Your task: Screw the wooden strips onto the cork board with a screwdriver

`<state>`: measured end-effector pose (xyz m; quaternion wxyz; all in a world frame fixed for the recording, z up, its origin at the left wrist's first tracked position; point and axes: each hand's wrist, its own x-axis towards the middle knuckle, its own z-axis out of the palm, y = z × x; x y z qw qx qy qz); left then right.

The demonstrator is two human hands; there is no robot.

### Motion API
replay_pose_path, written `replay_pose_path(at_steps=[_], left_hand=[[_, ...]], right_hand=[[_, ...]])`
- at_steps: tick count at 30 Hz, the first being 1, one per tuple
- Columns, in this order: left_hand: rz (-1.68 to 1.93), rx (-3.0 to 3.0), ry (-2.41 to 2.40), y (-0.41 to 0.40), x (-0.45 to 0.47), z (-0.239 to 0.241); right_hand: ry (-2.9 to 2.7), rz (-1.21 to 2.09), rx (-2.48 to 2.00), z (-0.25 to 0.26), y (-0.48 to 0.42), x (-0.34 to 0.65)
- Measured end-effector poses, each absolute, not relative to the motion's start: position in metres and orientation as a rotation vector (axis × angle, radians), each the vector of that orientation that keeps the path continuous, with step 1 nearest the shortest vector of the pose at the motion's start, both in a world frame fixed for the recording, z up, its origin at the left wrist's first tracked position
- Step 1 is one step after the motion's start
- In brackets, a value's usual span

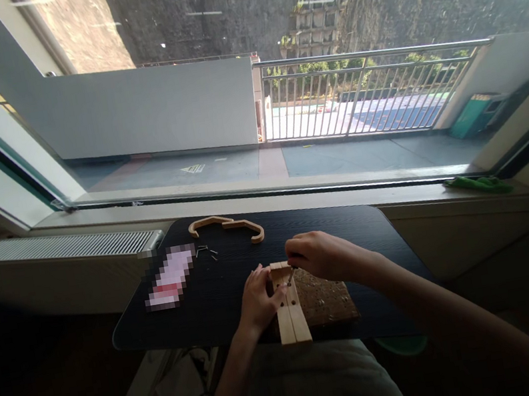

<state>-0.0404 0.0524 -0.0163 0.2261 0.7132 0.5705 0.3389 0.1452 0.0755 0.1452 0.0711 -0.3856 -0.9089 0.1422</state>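
Wood bars (294, 325): side by side at the near edge of the tabletop (366, 228), over the left part of a brown board (329, 298). Left hand (256, 301): grips the bars, thumb across the top. Right hand (322, 256): fingers closed on a driver (291, 277), shaft meeting the wood. Screws (202, 247): toward the far left corner. Curved parts (210, 220): by the far edge.

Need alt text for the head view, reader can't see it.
A right hand holds a slim tool against pale wooden strips with holes, the left hand touching them, at a black table by a window. A brown board shows beside them; curved wooden pieces and small metal parts lie farther back.
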Motion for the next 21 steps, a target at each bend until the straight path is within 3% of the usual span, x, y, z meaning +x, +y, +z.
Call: replay_pose_path(at_steps=[21], left_hand=[[0.929, 1.968, 1.562, 0.053, -0.041, -0.016]], right_hand=[[-2.905, 0.350, -1.091, 0.157, 0.069, 0.131]])
